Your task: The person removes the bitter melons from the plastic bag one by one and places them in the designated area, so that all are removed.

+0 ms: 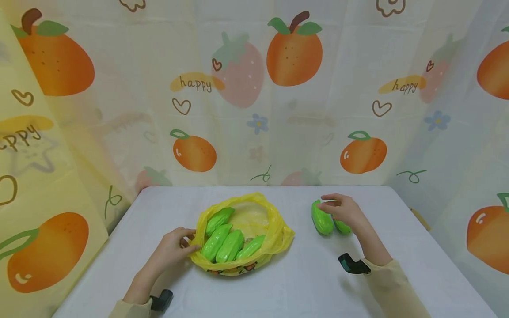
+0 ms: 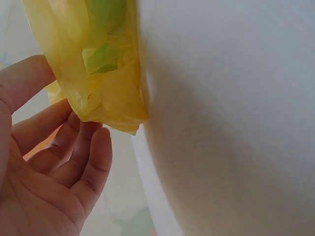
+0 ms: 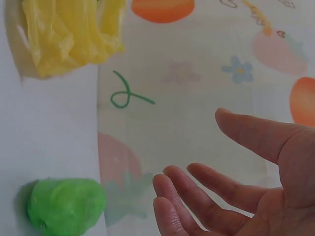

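Your left hand (image 1: 171,247) touches the left-edge-side rim of a thin yellow plastic bag (image 1: 278,240) on the table (image 1: 310,274); pinching or not, I can't tell. Your right hand (image 1: 346,212), fingers loosely extended, hangs near two glossy green oblong fruits (image 1: 321,221) toward the far right corner; four more (image 1: 229,246) lie bagged.

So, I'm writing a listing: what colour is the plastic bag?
The plastic bag is translucent yellow; the head view shows it best.

My hand (image 2: 47,177) touches the yellow bag (image 2: 113,101) with loosely bent fingers; something green (image 2: 102,59) shows in it, the white cloth (image 2: 246,98) spreading alongside.
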A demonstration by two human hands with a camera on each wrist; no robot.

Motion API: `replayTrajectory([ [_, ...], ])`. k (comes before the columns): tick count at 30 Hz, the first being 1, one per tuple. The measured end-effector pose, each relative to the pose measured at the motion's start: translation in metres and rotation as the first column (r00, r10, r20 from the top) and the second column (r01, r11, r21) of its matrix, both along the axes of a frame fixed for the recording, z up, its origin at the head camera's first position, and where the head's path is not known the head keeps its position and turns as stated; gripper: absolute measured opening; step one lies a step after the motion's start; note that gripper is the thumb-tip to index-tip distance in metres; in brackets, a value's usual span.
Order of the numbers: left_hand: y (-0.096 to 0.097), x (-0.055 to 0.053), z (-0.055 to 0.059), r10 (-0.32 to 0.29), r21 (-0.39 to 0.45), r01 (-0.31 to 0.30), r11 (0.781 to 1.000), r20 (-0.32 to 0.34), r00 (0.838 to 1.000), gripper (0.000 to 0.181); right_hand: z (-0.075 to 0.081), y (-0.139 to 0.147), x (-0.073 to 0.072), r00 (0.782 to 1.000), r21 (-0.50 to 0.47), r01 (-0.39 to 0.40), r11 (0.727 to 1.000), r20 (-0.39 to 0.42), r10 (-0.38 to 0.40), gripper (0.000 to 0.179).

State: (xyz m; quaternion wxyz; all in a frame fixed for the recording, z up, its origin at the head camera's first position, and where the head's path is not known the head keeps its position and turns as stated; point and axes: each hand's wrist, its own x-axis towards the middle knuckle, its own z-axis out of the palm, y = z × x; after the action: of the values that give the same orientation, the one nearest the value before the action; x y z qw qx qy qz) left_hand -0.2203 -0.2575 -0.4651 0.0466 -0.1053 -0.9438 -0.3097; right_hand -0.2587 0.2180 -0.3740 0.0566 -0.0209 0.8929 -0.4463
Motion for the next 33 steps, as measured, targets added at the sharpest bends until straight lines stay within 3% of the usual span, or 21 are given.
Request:
replayTrajectory([
  [16, -0.001, -0.002, -0.002, 0.011, 0.012, -0.011, 1.000, 0.028, 1.000, 0.048, -0.010, -0.049, -0.011, 1.000, -0.048, -0.008, 0.999, 0.023, 0.009, 0.054],
  [33, -0.001, -0.001, -0.002, 0.012, 0.015, -0.012, 1.000, 0.029, 1.000, 0.047, -0.022, -0.101, -0.008, 0.995, -0.111, -0.096, 0.989, 0.031, 0.100, 0.045],
])
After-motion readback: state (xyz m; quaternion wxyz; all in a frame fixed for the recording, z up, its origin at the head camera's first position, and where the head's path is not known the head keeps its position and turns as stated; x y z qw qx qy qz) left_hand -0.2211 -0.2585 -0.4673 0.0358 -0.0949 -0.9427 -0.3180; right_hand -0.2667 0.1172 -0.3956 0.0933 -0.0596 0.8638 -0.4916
